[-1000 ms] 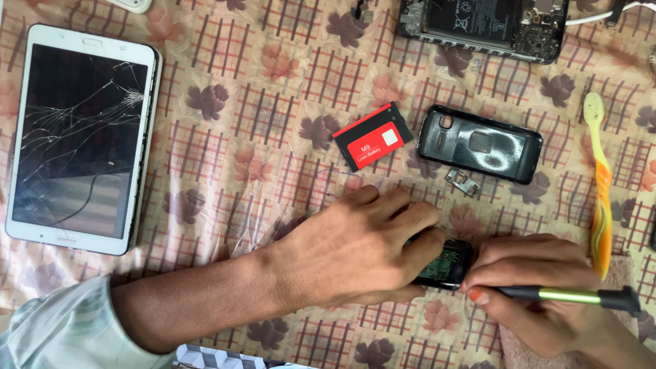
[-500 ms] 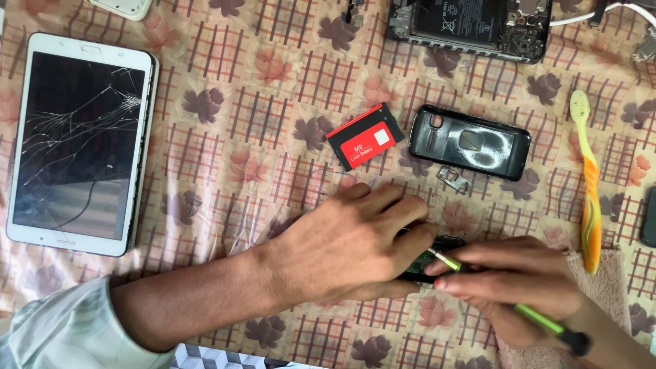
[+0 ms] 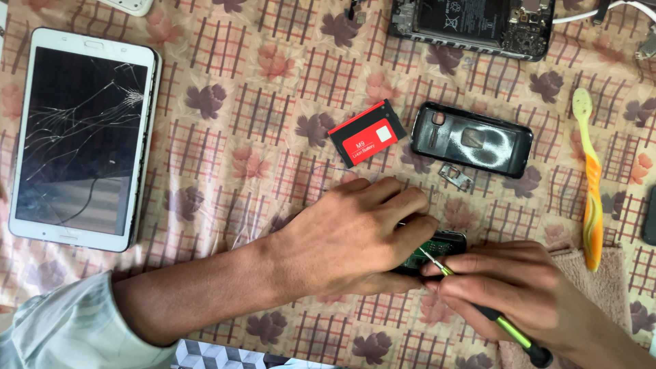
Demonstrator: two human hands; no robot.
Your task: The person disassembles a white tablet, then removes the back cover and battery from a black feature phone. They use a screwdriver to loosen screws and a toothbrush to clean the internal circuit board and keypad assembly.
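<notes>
Gripping: left hand [image 3: 342, 239] fingers clamp small phone [image 3: 437, 247] on floral cloth [image 3: 260, 123]
Probing: right hand [image 3: 512, 290] fingers pinch screwdriver [image 3: 499, 321], tip on phone
Nearby: red battery [image 3: 367, 133], back cover [image 3: 471, 140], cracked tablet [image 3: 82, 140]

Green-handled screwdriver [image 3: 509, 329], red-black battery [image 3: 367, 134], yellow-orange toothbrush [image 3: 590, 179], floral plaid tablecloth [image 3: 260, 102].

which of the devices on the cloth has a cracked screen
The white tablet at the left edge: its dark screen is webbed with cracks. The opened phone and black back cover show no screen.

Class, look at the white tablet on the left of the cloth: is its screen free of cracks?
No. The white tablet has cracks spreading across its dark screen, mostly over the upper part.
</notes>
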